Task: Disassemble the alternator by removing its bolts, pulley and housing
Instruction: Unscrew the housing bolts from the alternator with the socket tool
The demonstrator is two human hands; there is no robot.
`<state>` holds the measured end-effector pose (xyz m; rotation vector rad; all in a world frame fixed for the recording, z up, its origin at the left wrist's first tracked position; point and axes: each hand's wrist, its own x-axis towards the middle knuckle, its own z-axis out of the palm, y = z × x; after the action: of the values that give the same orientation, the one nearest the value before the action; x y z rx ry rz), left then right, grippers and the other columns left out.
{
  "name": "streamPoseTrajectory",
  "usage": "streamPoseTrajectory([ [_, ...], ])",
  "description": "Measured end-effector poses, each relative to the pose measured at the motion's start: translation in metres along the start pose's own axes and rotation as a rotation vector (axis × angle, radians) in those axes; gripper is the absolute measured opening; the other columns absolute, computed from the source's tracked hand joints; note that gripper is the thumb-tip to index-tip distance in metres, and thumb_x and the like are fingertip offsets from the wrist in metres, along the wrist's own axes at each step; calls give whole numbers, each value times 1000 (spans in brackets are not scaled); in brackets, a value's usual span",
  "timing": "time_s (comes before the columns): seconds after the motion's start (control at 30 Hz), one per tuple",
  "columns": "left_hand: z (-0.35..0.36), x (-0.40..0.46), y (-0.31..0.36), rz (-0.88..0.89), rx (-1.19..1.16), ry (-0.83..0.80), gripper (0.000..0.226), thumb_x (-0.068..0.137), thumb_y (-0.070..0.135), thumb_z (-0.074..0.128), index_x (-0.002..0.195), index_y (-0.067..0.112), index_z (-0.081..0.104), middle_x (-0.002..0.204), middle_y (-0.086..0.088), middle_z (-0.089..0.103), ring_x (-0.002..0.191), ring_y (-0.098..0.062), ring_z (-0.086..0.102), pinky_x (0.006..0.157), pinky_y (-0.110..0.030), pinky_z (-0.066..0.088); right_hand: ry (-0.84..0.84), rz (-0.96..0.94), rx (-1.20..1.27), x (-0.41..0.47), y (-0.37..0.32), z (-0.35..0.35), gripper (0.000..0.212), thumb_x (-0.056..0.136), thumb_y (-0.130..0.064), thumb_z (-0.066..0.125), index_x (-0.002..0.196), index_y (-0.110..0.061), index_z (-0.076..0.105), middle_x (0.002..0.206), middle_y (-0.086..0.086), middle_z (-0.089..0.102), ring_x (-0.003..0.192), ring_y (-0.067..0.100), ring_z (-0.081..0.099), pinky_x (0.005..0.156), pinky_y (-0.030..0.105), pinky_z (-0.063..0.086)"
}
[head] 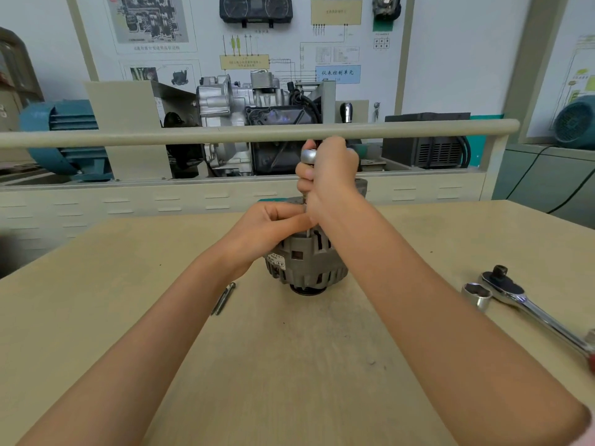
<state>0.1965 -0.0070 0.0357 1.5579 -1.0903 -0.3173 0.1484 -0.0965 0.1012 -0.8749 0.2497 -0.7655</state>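
both hands (325,175) grip tool over alternator (306,262).

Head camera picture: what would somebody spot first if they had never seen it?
Probably the two hands in the middle: the right hand grips a silver-topped tool standing upright over the grey alternator, while the left hand steadies its top. Next, the shiny ratchet wrench and loose socket lying on the table at the right.
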Motion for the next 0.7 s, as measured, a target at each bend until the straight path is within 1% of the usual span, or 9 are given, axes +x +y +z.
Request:
streamPoseTrajectory([
  [0.03, 0, 0, 0, 0, 10, -7, 20, 85, 26, 64, 90, 9, 74, 90, -11, 73, 80, -15, 65, 69, -22, 52, -59, 70, -35, 1, -4, -1, 28, 91, -1, 25, 74, -9, 47, 56, 0, 42, 24, 5, 22, 29, 12, 13],
  [0.1, 1, 0, 2, -23, -3, -25, 19, 84, 30, 64, 85, 15, 75, 88, -5, 73, 77, -12, 65, 67, -20, 50, -204, 207, -84, 3, -8, -3, 32, 92, -4, 27, 67, -12, 45, 51, -4, 41, 24, 4, 19, 27, 13, 11],
  [0.17, 1, 0, 4, -30, -15, -49, 19, 88, 26, 61, 78, 27, 77, 85, 3, 75, 77, -6, 68, 65, -14, 51, -366, 346, -81, 10, -9, -5, 29, 93, -7, 31, 70, -12, 47, 49, -6, 45, 24, 3, 20, 25, 14, 12],
  [0.23, -1, -1, 4, -31, -27, -59, 18, 86, 31, 61, 79, 29, 78, 88, 2, 76, 81, -7, 70, 68, -14, 52, -496, 477, -25, 14, -11, -6, 24, 94, -10, 33, 76, -10, 50, 47, -7, 49, 23, 3, 22, 26, 13, 12],
  [0.3, -2, -1, 2, -20, -43, -65, 22, 79, 38, 61, 87, 26, 77, 95, 1, 76, 88, -8, 69, 74, -14, 53, -564, 554, 26, 17, -13, -9, 22, 94, -11, 34, 81, -8, 51, 46, -8, 50, 21, 4, 24, 27, 12, 11],
  [0.4, 0, -1, 2, -1, -70, -33, 20, 77, 37, 61, 83, 26, 76, 89, 10, 74, 83, -1, 68, 68, -11, 51, -601, 553, 76, 18, -12, -14, 22, 94, -12, 34, 82, -7, 51, 46, -8, 50, 21, 5, 25, 26, 12, 12],
  [0.47, 1, 0, 0, 3, -67, -4, 17, 81, 32, 61, 82, 22, 75, 84, 12, 73, 79, 0, 67, 66, -12, 50, -524, 507, 114, 15, -12, -14, 23, 94, -12, 34, 79, -8, 50, 46, -8, 50, 21, 4, 25, 25, 13, 13],
  [0.6, 3, 2, 0, 3, -41, 29, 16, 89, 23, 61, 86, 19, 76, 89, 7, 74, 83, -5, 68, 70, -16, 53, -50, 141, 175, 10, -6, -10, 29, 93, -5, 28, 69, -11, 44, 38, -5, 41, 21, 5, 22, 28, 10, 13],
  [0.7, 4, 1, 1, 4, -40, 18, 14, 87, 24, 62, 83, 23, 76, 84, 9, 74, 77, -2, 68, 65, -13, 50, -3, 24, 180, 9, -2, -18, 37, 97, -9, 26, 63, -12, 42, 27, -8, 34, 19, 3, 26, 26, 9, 18],
])
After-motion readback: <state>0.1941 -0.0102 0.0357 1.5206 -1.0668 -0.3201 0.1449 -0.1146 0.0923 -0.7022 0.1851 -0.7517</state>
